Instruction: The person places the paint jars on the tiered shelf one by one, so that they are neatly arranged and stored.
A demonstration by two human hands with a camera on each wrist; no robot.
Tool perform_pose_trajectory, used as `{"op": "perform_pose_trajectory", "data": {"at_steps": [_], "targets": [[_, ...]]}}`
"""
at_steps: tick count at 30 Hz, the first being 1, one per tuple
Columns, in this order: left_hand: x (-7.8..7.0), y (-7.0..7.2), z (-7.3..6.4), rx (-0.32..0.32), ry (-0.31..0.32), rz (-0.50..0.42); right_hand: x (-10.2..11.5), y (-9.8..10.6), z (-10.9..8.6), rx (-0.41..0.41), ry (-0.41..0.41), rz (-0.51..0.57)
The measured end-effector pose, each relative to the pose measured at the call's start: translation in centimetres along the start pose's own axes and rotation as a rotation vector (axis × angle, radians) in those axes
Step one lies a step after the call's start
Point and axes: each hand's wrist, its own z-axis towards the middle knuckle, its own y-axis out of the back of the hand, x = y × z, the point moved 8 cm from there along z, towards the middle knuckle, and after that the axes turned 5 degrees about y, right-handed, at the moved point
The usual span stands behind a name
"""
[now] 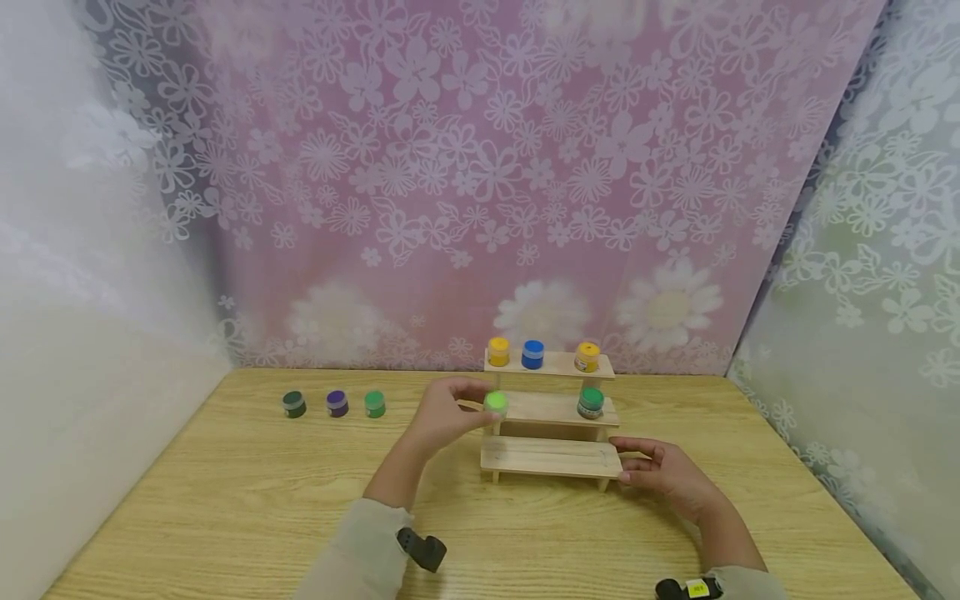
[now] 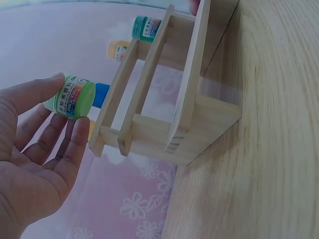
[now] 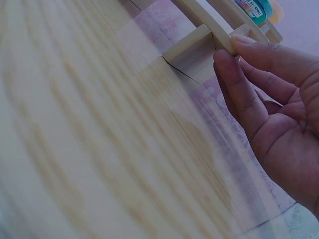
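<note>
My left hand (image 1: 444, 412) pinches a light green paint jar (image 2: 75, 97) between thumb and fingers. In the head view this jar overlaps the left end of the middle tier of a three-step wooden stand (image 1: 551, 457); the left wrist view shows it held apart from the boards. At the stand's lower right, my right hand (image 1: 667, 479) pinches the end of the bottom board with thumb and fingertips. A dark green jar (image 1: 591, 402) stands on the middle tier's right end. Along the top tier are a yellow jar (image 1: 498, 352), a blue jar (image 1: 532, 354) and another yellow jar (image 1: 587, 357).
To the left on the wooden table (image 1: 225, 500), a blackish-green jar (image 1: 294, 404), a purple jar (image 1: 337, 403) and a green jar (image 1: 375, 404) form a row. A pink flowered curtain (image 1: 450, 208) hangs behind, with pale flowered sheets at both sides.
</note>
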Motion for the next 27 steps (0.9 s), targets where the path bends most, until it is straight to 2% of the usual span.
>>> {"op": "perform_pose_trajectory", "data": {"at_steps": [13, 27], "targets": [[-0.9, -2.5, 1.6, 0.046, -0.042, 0.024, 0.1, 0.0, 0.0, 0.010, 0.010, -0.008], [-0.6, -5.0, 3.3, 0.005, 0.003, 0.059, 0.0, 0.0, 0.1, 0.018, 0.008, -0.005]]}}
